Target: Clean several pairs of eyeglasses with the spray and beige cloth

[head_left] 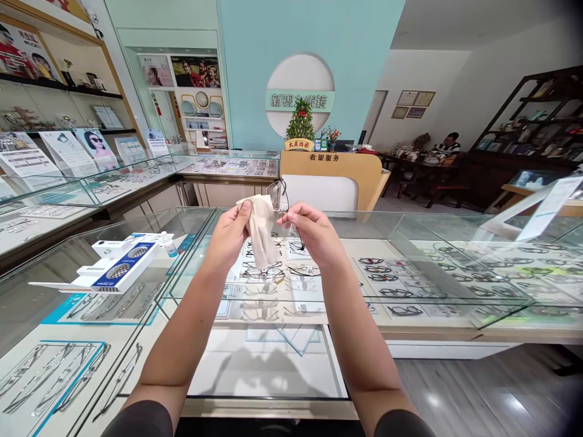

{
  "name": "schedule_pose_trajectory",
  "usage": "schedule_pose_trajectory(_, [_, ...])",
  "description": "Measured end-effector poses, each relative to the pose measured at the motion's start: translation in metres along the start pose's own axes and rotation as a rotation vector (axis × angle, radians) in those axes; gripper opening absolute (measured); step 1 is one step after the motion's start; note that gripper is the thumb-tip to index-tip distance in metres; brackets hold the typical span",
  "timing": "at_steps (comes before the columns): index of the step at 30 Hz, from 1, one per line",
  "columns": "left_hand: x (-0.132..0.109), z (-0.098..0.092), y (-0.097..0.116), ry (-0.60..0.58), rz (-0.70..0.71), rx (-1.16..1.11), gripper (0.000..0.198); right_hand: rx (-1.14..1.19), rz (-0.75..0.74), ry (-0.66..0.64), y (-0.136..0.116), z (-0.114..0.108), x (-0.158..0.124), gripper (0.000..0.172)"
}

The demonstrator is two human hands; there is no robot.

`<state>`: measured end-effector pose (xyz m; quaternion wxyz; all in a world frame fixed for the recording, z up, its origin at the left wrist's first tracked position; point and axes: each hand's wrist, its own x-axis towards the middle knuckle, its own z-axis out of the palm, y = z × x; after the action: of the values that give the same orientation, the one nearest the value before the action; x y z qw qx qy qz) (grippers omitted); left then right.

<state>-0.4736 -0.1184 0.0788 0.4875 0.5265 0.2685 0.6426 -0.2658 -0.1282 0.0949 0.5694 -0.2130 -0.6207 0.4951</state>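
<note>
My left hand (pixel 231 233) pinches a cream-coloured cleaning cloth (pixel 262 233), which hangs down below the fingers. Beside the cloth, a pair of eyeglasses (pixel 283 193) is held up, one lens next to the cloth's upper edge. Thumb and fingers of my right hand (pixel 312 229) are closed on the glasses at their near side. One thin dark temple points down under that hand. Part of the frame is hidden behind the cloth and fingers. Both hands are raised above the glass display counter (pixel 218 297).
Rows of eyeglasses (pixel 387 276) lie under the counter's glass. At left stand a white and blue display stand (pixel 121 264) and a small bottle (pixel 168 244). A white sign holder (pixel 537 209) stands right. Beyond is a reception desk (pixel 364 176); a person (pixel 449 145) sits at the back.
</note>
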Motion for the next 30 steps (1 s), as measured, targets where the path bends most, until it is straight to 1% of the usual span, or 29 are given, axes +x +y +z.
schedule_pose_trajectory(4, [-0.005, 0.006, 0.006, -0.074, 0.012, -0.072, 0.064, -0.025, 0.057, -0.087, 0.007, 0.005, 0.001, 0.034])
schedule_pose_trajectory(7, [-0.008, 0.010, 0.009, -0.093, 0.006, -0.099, 0.065, -0.005, 0.089, -0.125, 0.012, 0.008, 0.003, 0.034])
schedule_pose_trajectory(9, [-0.008, 0.010, 0.009, -0.114, -0.011, -0.093, 0.063, 0.012, 0.098, -0.123, 0.014, 0.009, 0.004, 0.034])
schedule_pose_trajectory(12, [-0.006, 0.008, 0.009, -0.176, -0.033, -0.077, 0.061, 0.034, 0.096, -0.097, 0.014, 0.009, 0.005, 0.034])
schedule_pose_trajectory(15, [-0.005, 0.007, 0.007, -0.214, -0.052, -0.069, 0.066, 0.052, 0.096, -0.091, 0.012, 0.009, 0.005, 0.035])
schedule_pose_trajectory(17, [-0.004, 0.008, 0.005, -0.194, -0.044, -0.059, 0.064, 0.047, 0.089, -0.093, 0.011, 0.010, 0.004, 0.036])
schedule_pose_trajectory(20, [-0.006, 0.009, 0.002, -0.126, -0.006, -0.040, 0.051, 0.029, 0.075, -0.088, 0.010, 0.012, 0.004, 0.036])
schedule_pose_trajectory(22, [-0.007, 0.010, 0.001, -0.100, 0.006, -0.033, 0.047, 0.023, 0.076, -0.090, 0.011, 0.012, 0.004, 0.035])
schedule_pose_trajectory(30, [-0.011, 0.018, 0.008, -0.090, -0.037, -0.052, 0.061, 0.041, 0.104, -0.086, 0.014, 0.011, 0.004, 0.033])
